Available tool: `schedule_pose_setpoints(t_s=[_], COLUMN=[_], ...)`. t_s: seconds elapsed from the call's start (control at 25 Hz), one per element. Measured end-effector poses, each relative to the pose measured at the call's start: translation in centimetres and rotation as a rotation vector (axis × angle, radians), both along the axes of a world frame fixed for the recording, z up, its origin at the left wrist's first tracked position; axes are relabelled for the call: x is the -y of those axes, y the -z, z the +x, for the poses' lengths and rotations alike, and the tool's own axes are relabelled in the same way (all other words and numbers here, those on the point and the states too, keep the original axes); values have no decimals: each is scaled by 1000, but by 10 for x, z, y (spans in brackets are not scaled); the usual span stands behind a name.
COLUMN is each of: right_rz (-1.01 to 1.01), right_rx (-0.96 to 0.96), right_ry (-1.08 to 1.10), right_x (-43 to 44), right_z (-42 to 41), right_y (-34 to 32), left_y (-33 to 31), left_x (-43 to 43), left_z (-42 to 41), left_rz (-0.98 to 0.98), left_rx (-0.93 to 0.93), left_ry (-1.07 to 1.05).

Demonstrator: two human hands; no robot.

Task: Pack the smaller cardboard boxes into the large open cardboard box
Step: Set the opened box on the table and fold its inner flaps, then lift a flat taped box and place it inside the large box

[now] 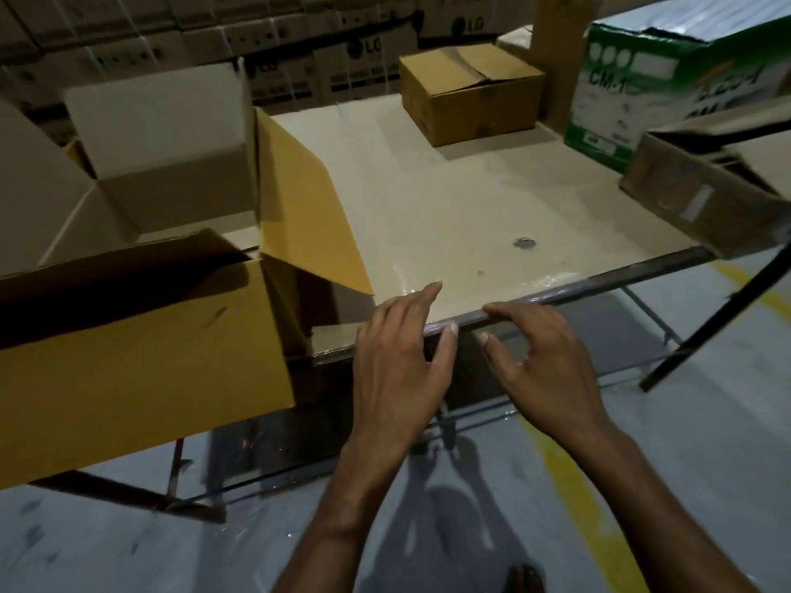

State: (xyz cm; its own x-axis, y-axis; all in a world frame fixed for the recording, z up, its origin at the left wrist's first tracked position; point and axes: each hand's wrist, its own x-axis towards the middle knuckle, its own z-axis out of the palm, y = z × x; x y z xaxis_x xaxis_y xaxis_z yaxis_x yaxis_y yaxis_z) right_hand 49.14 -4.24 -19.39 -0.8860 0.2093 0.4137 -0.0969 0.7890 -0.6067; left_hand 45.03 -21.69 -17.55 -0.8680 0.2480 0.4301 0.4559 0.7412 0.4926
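Now both hands are empty and hang over the near edge of the table (428, 199). The left hand (398, 365) has its fingers straight and a little apart. The tips reach over the table top, and the thumb is close to the dark edge strip. The right hand (543, 361) is just beside it, with fingers loosely bent and spread. Its forefinger lies along the same edge, but I cannot tell whether it really touches.

The large open cardboard box (141, 348) stands at the left end of the table, and its near wall comes out over the edge. One brown flap (308, 207) is folded out to the right, over the table top. The inside is dark, so I cannot see what lies in it. One small brown cardboard box (471, 96), closed, sits at the far side of the table, well apart from both hands. To the right are a green and white carton (642, 92) and another brown box (693, 203) with loose top flaps.

I judge that the step in hand is the reach for a box to pack. The next move probably calls for a long reach across the table to take the small box at its sides with both hands. Then it must be carried left, over the outward flap, without catching on it.
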Motion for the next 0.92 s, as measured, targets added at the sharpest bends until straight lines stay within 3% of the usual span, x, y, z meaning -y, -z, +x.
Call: schedule_pose_setpoints(t_s=[0.36, 0.68, 0.92], right_rz=[53, 65, 100], right_rx=[9, -19, -51], right_ry=[23, 78, 180], right_x=[-181, -260, -307], right_z=[-34, -104, -156], right_y=[-16, -13, -23], left_y=[-6, -6, -7], left_x=[-177, -263, -314], left_z=[-43, -126, -192], left_rz=[59, 18, 108], left_rx=[-18, -50, 30], left_ry=[28, 89, 182])
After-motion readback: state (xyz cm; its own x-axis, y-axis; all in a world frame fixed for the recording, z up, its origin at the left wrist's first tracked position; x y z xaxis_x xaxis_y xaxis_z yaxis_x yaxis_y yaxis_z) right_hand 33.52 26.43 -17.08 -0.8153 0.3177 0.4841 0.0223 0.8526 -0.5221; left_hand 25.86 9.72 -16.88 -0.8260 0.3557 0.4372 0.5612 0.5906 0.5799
